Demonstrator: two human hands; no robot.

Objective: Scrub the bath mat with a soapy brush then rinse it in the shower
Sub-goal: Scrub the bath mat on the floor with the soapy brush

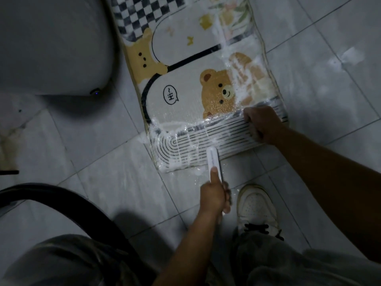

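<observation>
A long bath mat printed with brown bears, checks and stripes lies on the grey tiled floor. White soap foam covers its near striped end and runs up its right side. My left hand grips the handle of a white brush, thumb laid along the top. The brush head rests on the foamy stripes at the mat's near edge. My right hand sits with curled fingers on the mat near its near right corner, holding it down.
A white toilet stands at the upper left, close to the mat's left edge. A black curved rim crosses the lower left. My white sneaker stands just below the mat. Foam patches lie on the tiles at right.
</observation>
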